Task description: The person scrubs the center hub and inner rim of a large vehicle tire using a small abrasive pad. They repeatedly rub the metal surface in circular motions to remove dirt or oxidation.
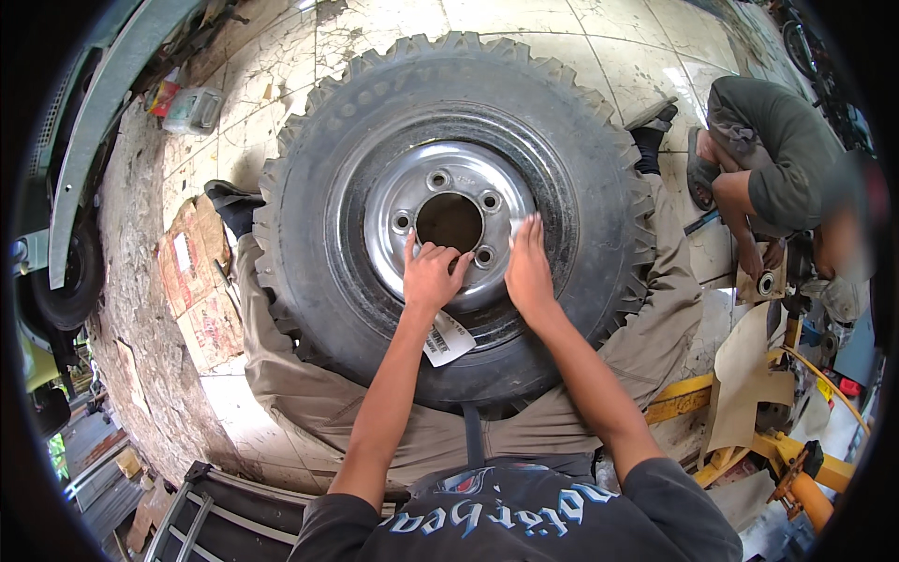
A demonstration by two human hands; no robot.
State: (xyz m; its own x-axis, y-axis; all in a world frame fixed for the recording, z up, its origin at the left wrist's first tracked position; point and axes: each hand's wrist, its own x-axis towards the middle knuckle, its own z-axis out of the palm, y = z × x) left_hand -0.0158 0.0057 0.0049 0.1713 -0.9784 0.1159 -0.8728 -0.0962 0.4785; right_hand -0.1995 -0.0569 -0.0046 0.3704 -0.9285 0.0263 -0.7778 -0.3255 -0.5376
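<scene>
Between my outstretched legs lies a big knobby tyre mounted on a steel wheel rim, with a round centre hole and several bolt holes. My left hand rests on the lower part of the rim's disc, fingers spread, index finger pointing up near a bolt hole. On the rim's right side, my right hand presses with its fingers straight and together. A small whitish piece shows under those fingertips; its kind is unclear. Below my left hand, a printed white label lies over the tyre's inner edge.
At the right, another person crouches with hands on a small part. Yellow metal equipment and brown card are at the lower right. Flattened cardboard and a clear plastic container lie at the left, near a vehicle.
</scene>
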